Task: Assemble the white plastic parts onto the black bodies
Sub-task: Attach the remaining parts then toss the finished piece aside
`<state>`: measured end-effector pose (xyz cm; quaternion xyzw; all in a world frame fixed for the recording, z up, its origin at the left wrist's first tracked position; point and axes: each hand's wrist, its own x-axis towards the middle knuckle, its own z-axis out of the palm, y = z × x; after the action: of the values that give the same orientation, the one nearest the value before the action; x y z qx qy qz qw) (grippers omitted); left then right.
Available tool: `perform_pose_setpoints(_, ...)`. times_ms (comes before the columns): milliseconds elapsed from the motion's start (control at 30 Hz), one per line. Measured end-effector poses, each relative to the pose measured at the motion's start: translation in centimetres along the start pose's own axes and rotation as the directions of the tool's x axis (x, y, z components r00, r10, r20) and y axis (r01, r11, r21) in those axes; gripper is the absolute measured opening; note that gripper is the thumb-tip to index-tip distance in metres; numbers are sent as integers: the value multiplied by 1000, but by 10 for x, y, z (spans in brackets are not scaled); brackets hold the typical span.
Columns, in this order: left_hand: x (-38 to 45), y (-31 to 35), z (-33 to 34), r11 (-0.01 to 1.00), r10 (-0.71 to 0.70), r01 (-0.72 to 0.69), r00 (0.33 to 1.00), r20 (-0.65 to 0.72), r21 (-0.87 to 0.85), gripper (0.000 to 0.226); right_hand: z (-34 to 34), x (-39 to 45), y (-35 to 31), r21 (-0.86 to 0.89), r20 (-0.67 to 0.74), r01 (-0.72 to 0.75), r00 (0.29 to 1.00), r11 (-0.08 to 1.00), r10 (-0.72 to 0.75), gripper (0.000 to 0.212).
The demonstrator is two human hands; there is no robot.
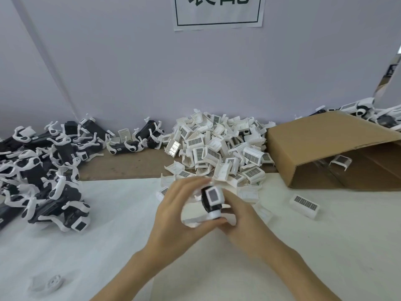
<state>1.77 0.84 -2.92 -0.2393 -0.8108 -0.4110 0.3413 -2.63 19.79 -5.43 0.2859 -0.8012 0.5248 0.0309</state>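
A pale grey wall (130, 72) fills the back of the view, with a white paper sign (218, 13) bearing a green frame taped near its top. Below it runs the table (134, 164), brown at the rear and covered toward the front by a white foam sheet (86, 246). On the right lies a brown cardboard box (321, 148) tipped on its side, its open mouth facing right. Along the left edge sprawls a heap of finished black bodies with white curved arms (50, 170). At the centre rear, just beside the box, sits a pile of loose white plastic parts with dark grid labels (219, 151).

In front of that pile, above the foam sheet, both hands meet around 1 black body fitted with a white plastic cap (211, 199). The left hand (175, 211) curls its fingers round the piece from the left, and the right hand (240, 218) grips it from the right and below.

1 stray white labelled part (304, 205) lies apart on the sheet to the right. A small white round piece (52, 283) rests near the bottom left corner.
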Motion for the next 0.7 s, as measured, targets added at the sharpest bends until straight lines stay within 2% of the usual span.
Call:
perform_pose_setpoints(67, -3, 4, 8, 989, 122, -120, 992, -15, 92, 60, 8, -3, -1, 8, 16, -14, 1000, 1000, 14, 64)
perform_pose_setpoints(133, -3, 6, 9, 988, 125, -122, 992, -19, 96, 57, 9, -5, -1, -18, 19, -2, 1000, 1000, 2, 66)
perform_pose_setpoints(233, -2, 5, 4, 998, 32, -33, 999, 26, 44, 56, 5, -3, 1, -65, -54, 80, 995, 995, -84, 55)
perform_pose_setpoints(333, 0, 5, -2, 996, -67, 74, 990, 122, -51, 46, -1, -1, 1, -129, -76, 135, 986, 982, -145, 58)
perform_pose_setpoints(467, 4, 5, -3, 941, -208, 234, 970, 127, -245, 24, -2, -2, -2, -172, -40, 124, 990, 977, -133, 62)
perform_pose_setpoints(567, 7, 1, -9, 885, -302, 332, 943, 141, -327, 26, -2, -2, -5, -244, -60, 140, 985, 959, -159, 55)
perform_pose_setpoints(700, 6, -9, -21, 929, -307, 334, 936, 170, -161, 40, -7, -3, -9, -327, -119, 76, 986, 942, -120, 58)
